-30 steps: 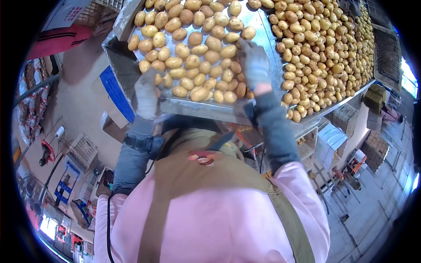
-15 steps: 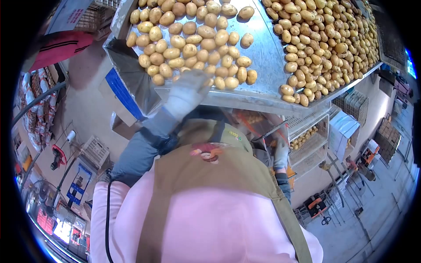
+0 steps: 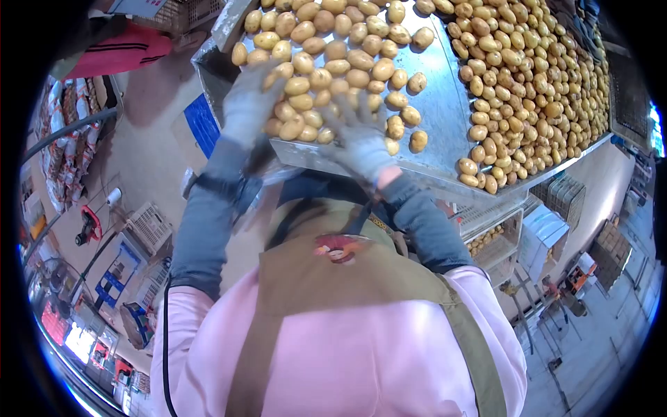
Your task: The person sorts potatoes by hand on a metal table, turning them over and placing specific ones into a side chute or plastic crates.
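Many potatoes point(image 3: 336, 50) lie loose on a metal sorting table point(image 3: 439, 104). My left hand point(image 3: 246, 104), in a pale glove, is at the table's left edge against the nearest potatoes; motion blurs it, but its fingers look stretched out over them. In a matching glove, my right hand point(image 3: 361, 135) lies palm down at the front rim, its fingers spread over several potatoes. Neither hand is wrapped round a potato. Some potatoes beneath the gloves are hidden.
A dense heap of potatoes point(image 3: 535, 90) covers the table's right side. Below stand a plastic crate point(image 3: 511, 226) and a white-blue box point(image 3: 545, 222). Filled sacks point(image 3: 66, 139) lie at left, near a person's pink garment point(image 3: 121, 52). A pale crate point(image 3: 149, 226) sits on the floor.
My right hand has come up from beside the crates onto the potatoes. My left hand has moved left to the table's edge. The view has shifted, and the front-left potatoes sit closer together.
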